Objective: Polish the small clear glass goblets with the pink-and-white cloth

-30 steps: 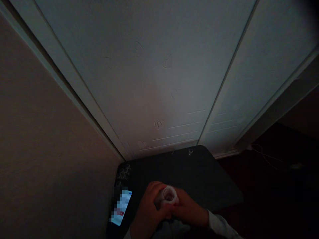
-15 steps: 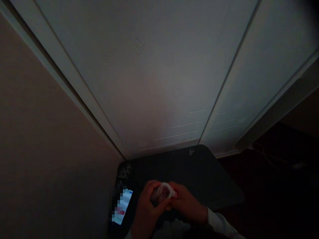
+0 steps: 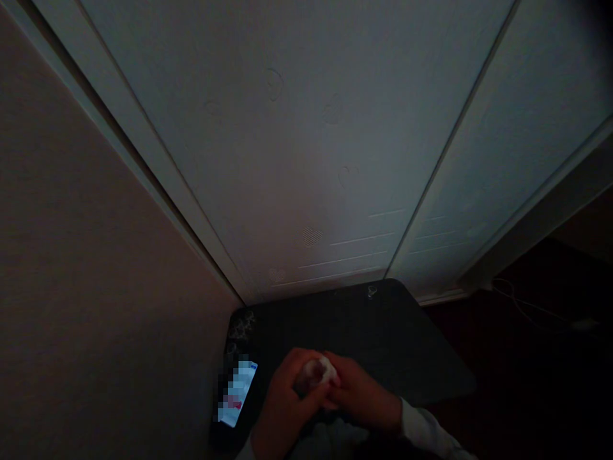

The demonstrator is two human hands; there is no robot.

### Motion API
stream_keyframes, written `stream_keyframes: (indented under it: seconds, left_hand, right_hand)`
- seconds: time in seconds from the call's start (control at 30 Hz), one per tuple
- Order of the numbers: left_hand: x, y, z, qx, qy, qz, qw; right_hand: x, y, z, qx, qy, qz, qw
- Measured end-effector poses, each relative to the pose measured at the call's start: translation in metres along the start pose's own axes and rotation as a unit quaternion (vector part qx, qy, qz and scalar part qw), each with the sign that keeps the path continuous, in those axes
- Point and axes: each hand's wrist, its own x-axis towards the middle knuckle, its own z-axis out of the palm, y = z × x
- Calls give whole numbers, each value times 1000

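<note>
Near six o'clock, a whitish object [image 3: 317, 370] is clamped in the grip of left hand [image 3: 281, 397] and right hand [image 3: 358, 391]; handling is judged unfinished.

The dark tabletop [image 3: 335, 326] has rounded far corners and a plain, dim surface. Near its left edge lies a phone [image 3: 243, 391] at a slant, screen up and lit pale blue, partly pixelated. Pale looping outlines [image 3: 242, 326] cluster in the far left corner, and a small pale outline [image 3: 372, 292] sits by the far right edge; whether these are printed is unclear. To the right, a thin pale cable [image 3: 534, 308] trails over the dark reddish floor [image 3: 460, 329].
</note>
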Motion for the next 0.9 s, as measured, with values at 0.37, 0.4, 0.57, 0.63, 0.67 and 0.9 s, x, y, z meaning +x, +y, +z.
stream_keyframes:
  seconds: [0.37, 0.4, 0.57, 0.63, 0.67, 0.9]
  left_hand:
    - [1, -9, 0, -30, 15, -43, 998]
    - [1, -11, 0, -36, 17, -49, 998]
    - [1, -13, 0, -30, 13, -46, 998]
    - [1, -12, 0, -19, 12, -43, 999]
    - [0, -11, 0, -18, 12, -44, 999]
    - [-1, -7, -2, -21, 35, -80, 996]
  right_hand:
    - [1, -13, -3, 13, 37, 12, 999]
    - [1, -13, -4, 17, 41, 12, 999]
    - [2, -8, -3, 30, 41, 19, 999]
    - [2, -5, -2, 39, 39, 22, 998]
    - [2, -4, -2, 45, 36, 21, 998]
    - [-1, -5, -1, 64, 35, 20, 997]
